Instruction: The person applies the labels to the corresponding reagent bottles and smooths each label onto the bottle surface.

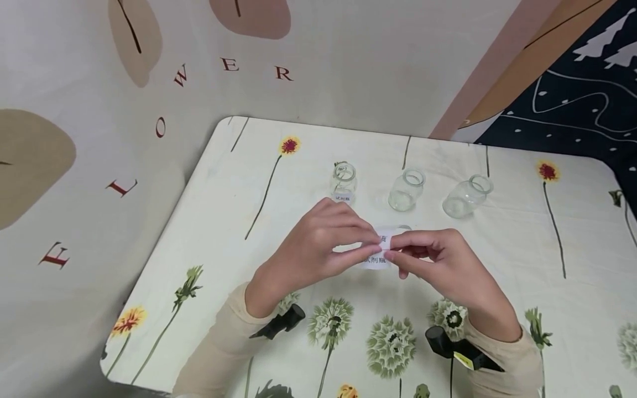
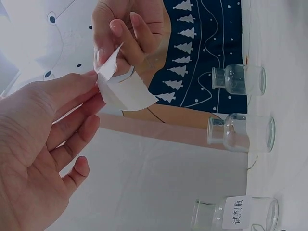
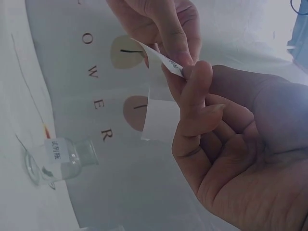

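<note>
Both hands meet over the table at a small white strip of printed labels (image 1: 376,262). My left hand (image 1: 325,240) pinches it between thumb and fingertips from the left. From the right, the thumb and index finger of my right hand (image 1: 443,257) pinch its edge. In the left wrist view one white flap (image 2: 109,66) stands up from the curved strip (image 2: 130,94) that hangs below the fingers. Beyond the hands stands a clear glass bottle (image 1: 344,179) bearing a white label (image 1: 342,198), partly covered by my left hand in the head view.
Two unlabelled glass bottles, a middle one (image 1: 406,190) and a right one (image 1: 466,197), stand in a row with the labelled bottle. A flower-print cloth covers the table (image 1: 199,182). Patterned hangings (image 1: 348,83) rise behind its far edge. Black wrist devices (image 1: 286,321) sit at both sleeves.
</note>
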`<move>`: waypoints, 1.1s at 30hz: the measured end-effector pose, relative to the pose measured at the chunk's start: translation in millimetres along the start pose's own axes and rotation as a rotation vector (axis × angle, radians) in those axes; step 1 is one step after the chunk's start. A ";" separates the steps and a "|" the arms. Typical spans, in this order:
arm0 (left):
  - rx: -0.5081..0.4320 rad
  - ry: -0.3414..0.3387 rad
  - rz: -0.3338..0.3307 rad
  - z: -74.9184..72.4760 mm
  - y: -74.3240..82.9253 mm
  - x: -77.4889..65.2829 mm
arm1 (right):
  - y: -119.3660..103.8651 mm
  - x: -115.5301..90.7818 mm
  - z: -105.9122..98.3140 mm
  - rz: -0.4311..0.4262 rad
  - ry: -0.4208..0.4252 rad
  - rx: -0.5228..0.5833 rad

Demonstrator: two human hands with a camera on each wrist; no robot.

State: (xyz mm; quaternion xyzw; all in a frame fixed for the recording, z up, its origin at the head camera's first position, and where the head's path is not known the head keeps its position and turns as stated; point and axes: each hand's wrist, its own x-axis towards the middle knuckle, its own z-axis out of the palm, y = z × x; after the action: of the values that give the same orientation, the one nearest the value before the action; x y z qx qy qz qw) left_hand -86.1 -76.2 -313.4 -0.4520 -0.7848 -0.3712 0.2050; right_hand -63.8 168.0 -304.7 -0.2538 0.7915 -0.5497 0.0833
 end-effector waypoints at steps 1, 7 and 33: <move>-0.002 -0.001 0.001 0.2 0.0 0.0 | -0.1 -0.2 -0.3 0.002 0.000 0.001; -0.002 -0.005 0.011 1.2 -0.3 0.3 | -1.3 0.1 -0.8 0.019 -0.003 0.005; 0.090 -0.022 0.028 2.8 -1.7 0.4 | -0.1 2.3 3.2 0.115 0.047 0.014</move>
State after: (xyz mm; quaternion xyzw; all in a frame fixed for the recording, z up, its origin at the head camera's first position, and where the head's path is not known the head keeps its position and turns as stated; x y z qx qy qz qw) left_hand -87.8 -74.4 -315.6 -0.4576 -0.7964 -0.3276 0.2215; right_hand -64.4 164.2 -305.4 -0.1944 0.8027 -0.5552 0.0977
